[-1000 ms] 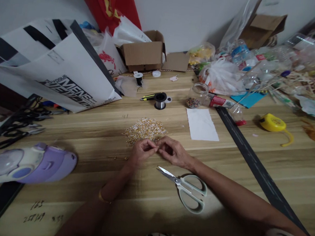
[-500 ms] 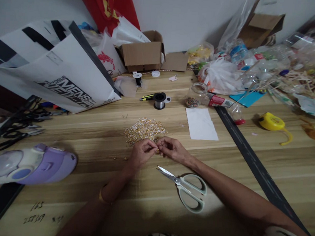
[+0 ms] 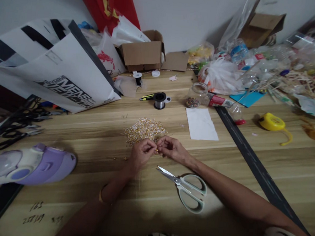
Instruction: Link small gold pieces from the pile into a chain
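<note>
My left hand [image 3: 142, 153] and my right hand [image 3: 171, 148] meet fingertip to fingertip at the near edge of a pile of small gold and clear beads [image 3: 145, 128]. Both are closed in a pinch. A tiny cluster of gold beads [image 3: 157, 150] shows between the fingertips; how each hand grips it is too small to tell. What looks like a thin clear thread [image 3: 137, 188] runs down the table below my left hand. Scissors with pale green handles [image 3: 179, 181] lie slightly open just in front of my right wrist.
Behind the pile stand a spool of silver wire [image 3: 159, 101] and a jar of mixed beads [image 3: 196, 95]. White paper [image 3: 202, 124] lies right of them. A yellow tape measure [image 3: 271, 122] is farther right. Left are a purple appliance [image 3: 48, 164], black-handled tools [image 3: 15, 132] and a paper bag [image 3: 61, 69].
My hands stay in almost the same place, the fingertips shifting only slightly around the gold beads. Nothing else on the table has moved.
</note>
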`<move>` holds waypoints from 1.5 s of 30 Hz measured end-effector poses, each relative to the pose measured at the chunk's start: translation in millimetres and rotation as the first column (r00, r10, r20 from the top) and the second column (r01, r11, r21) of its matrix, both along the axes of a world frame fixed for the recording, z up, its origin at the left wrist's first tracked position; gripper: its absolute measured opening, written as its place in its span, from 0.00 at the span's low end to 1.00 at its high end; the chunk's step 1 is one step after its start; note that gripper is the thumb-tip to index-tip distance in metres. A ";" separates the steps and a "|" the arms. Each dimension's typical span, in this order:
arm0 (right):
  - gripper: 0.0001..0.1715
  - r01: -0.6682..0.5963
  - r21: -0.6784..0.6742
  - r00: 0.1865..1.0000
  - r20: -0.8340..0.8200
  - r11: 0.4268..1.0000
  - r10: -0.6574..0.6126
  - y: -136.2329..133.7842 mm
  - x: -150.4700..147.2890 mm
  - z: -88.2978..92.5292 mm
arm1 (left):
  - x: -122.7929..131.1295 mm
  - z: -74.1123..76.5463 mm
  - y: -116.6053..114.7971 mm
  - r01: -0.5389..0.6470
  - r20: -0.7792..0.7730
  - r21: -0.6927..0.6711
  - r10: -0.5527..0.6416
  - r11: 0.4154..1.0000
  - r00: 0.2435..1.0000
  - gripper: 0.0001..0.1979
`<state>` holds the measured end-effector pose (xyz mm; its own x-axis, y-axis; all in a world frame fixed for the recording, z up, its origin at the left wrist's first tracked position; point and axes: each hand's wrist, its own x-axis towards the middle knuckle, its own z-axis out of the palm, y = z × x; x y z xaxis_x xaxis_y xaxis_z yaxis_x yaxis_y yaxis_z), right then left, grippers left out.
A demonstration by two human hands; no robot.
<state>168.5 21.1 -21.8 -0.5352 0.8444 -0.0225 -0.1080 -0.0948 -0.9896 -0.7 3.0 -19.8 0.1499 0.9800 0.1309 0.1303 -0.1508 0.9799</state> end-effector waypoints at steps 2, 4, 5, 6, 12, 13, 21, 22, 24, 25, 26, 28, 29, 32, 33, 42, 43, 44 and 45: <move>0.15 0.000 -0.035 1.000 0.004 0.999 0.000 0.2 0.2 1.4 | 0.2 -0.6 0.1 -0.003 -0.010 0.026 0.003 1.000 1.000 0.03; 0.15 0.006 -0.065 1.000 0.011 0.998 -0.005 0.5 0.4 2.9 | 0.7 -1.0 0.0 -0.008 -0.021 0.064 0.009 0.998 1.000 0.03; 0.15 0.009 -0.076 1.000 0.016 0.997 -0.008 0.7 0.5 3.5 | 1.0 -1.0 -0.2 -0.011 -0.027 0.078 0.013 0.997 1.000 0.03; 0.15 0.008 -0.085 1.000 0.021 0.996 -0.007 0.9 0.7 3.9 | 1.3 -1.1 -0.5 -0.014 -0.035 0.081 0.017 0.997 0.999 0.03; 0.14 -0.061 -0.093 0.998 0.030 0.994 0.064 3.9 3.0 4.1 | 2.7 -0.2 -3.7 -0.017 -0.055 0.072 0.021 0.997 0.998 0.02; 0.14 -0.071 -0.090 0.997 0.030 0.993 0.073 4.4 3.5 4.1 | 2.8 0.1 -4.1 -0.016 -0.059 0.087 0.021 0.996 0.998 0.02; 0.16 -0.073 -0.091 0.996 0.051 0.993 0.078 5.3 3.8 3.4 | 2.5 -0.6 -5.7 -0.023 -0.159 0.222 0.059 0.975 0.985 0.01; 0.16 -0.070 -0.101 0.996 0.052 0.992 0.075 5.3 3.6 3.2 | 2.1 -1.2 -5.7 -0.015 -0.170 0.246 0.058 0.969 0.984 0.01; 0.17 -0.065 -0.111 0.996 0.053 0.992 0.071 5.2 3.3 2.9 | 1.4 -2.0 -5.4 -0.004 -0.200 0.296 0.066 0.955 0.978 0.02; 0.18 -0.066 -0.114 0.996 0.055 0.991 0.072 5.2 3.2 2.8 | 1.0 -2.0 -5.3 0.000 -0.217 0.317 0.073 0.949 0.974 0.02; 0.18 -0.067 -0.115 0.996 0.058 0.991 0.075 5.2 3.1 2.8 | 0.8 -1.7 -5.3 0.003 -0.232 0.332 0.079 0.943 0.970 0.02; 0.18 -0.074 -0.115 0.995 0.065 0.991 0.082 5.2 3.2 2.9 | 0.7 -0.6 -5.6 0.008 -0.253 0.354 0.087 0.935 0.964 0.03; 0.19 -0.077 -0.113 0.994 0.067 0.991 0.085 5.2 3.3 3.0 | 0.9 -0.1 -5.9 0.010 -0.259 0.359 0.089 0.933 0.962 0.03; 0.19 -0.084 -0.095 0.994 0.064 0.992 0.090 4.9 3.5 3.7 | 1.6 -0.5 -6.9 -0.005 -0.249 0.340 0.095 0.940 0.964 0.02; 0.19 -0.086 -0.088 0.994 0.061 0.992 0.091 4.8 3.5 4.1 | 1.7 -1.6 -6.9 -0.015 -0.237 0.321 0.095 0.947 0.967 0.02; 0.19 -0.067 -0.073 0.996 0.054 0.995 0.071 3.1 3.4 7.2 | -2.1 -14.5 0.9 -0.088 -0.027 -0.004 0.088 0.996 0.996 0.06; 0.19 -0.067 -0.071 0.996 0.055 0.995 0.071 3.2 3.4 7.2 | -2.1 -13.6 1.5 -0.086 -0.002 -0.047 0.086 0.995 0.996 0.06; 0.19 -0.067 -0.068 0.996 0.056 0.995 0.071 3.2 3.4 7.2 | -1.9 -12.2 1.8 -0.084 0.013 -0.083 0.086 0.993 0.996 0.06; 0.19 -0.067 -0.064 0.996 0.057 0.996 0.071 3.3 3.4 7.1 | -1.7 -10.4 1.9 -0.082 0.017 -0.110 0.084 0.991 0.996 0.06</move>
